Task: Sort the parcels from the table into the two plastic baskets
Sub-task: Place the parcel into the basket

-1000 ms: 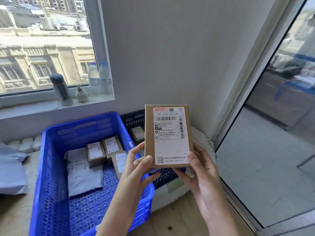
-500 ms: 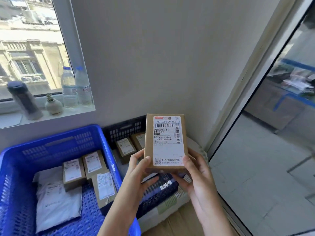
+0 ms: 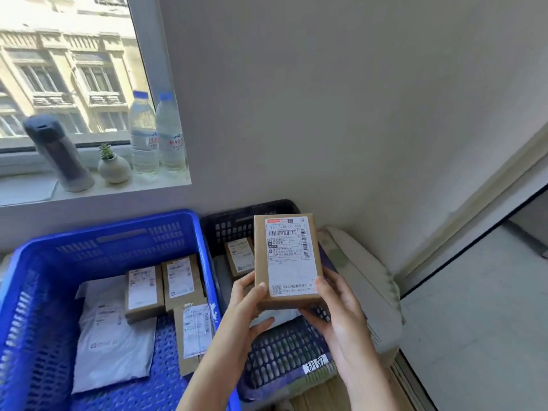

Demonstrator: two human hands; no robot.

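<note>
the left hand (image 3: 247,304) and the right hand (image 3: 341,315) come up from the bottom edge and hold one cardboard parcel (image 3: 287,259) between them, fingers grasping its lower end: the left thumb lies on the front face by the lower left corner, the right thumb on the lower right of the label, and the other fingers curl behind and under it. the parcel is a flat, rectangular brown box, held upright with its long axis running up and down and its broad face turned to the camera. a white printed shipping label covers most of that face, barcode at the top, small square code near the bottom. it hangs in the air above the dark basket (image 3: 284,360), touching neither basket.

the dark basket is plastic with a slotted, perforated wall and floor; another small labelled brown box (image 3: 238,256) leans inside it behind the left hand. just beside it on the left stands the blue basket (image 3: 38,292), the same lattice plastic, holding three brown labelled boxes (image 3: 178,280) and a soft white plastic mailer bag (image 3: 109,336) lying flat.

farther back, on the window sill (image 3: 29,191), stand a dark flask (image 3: 59,155), a small round pot with a succulent (image 3: 114,167) and two clear water bottles (image 3: 157,134) with blue caps.
</note>
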